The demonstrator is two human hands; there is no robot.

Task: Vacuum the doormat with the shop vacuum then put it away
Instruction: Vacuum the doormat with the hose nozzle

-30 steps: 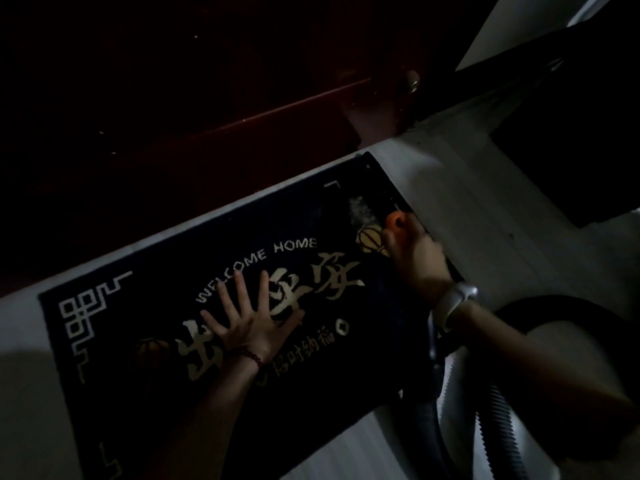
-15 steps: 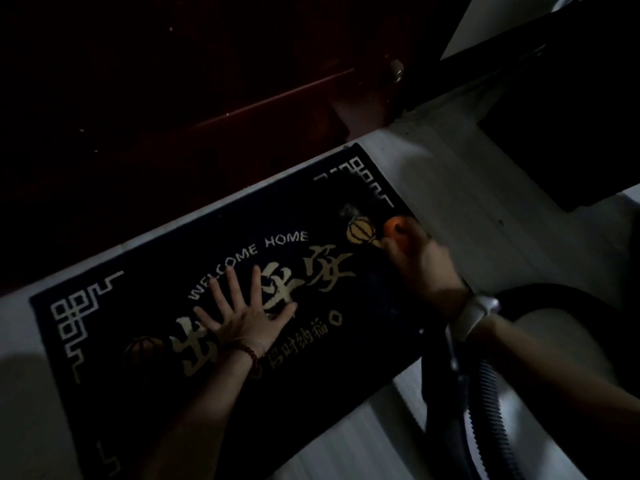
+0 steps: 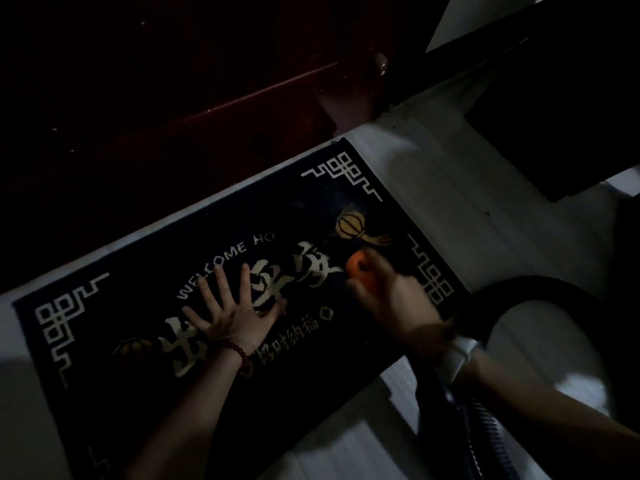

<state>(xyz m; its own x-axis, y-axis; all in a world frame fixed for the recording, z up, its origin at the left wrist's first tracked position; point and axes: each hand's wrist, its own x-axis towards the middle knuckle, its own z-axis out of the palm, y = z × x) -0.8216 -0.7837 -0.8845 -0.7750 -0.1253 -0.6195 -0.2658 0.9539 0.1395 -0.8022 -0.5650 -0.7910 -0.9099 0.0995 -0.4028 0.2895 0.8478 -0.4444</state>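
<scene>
A dark doormat [image 3: 145,271] with "WELCOME HOME", gold characters and white corner patterns lies on the pale floor. My left hand [image 3: 230,310] presses flat on its middle, fingers spread. My right hand [image 3: 391,299], blurred, grips the orange vacuum nozzle [image 3: 358,266] against the mat's right part, just below the gold lantern print. The black ribbed vacuum hose [image 3: 485,434] runs down from under my right wrist and loops [image 3: 540,284] across the floor at right.
A dark red door [image 3: 173,109] stands right behind the mat's far edge. A dark piece of furniture [image 3: 554,126] sits at the upper right. Pale floor [image 3: 433,188] shows to the right of the mat and below it.
My right hand has drawn the orange nozzle from the mat's far right corner toward me and inward, uncovering the lantern print and corner pattern. My left hand stays pressed on the mat.
</scene>
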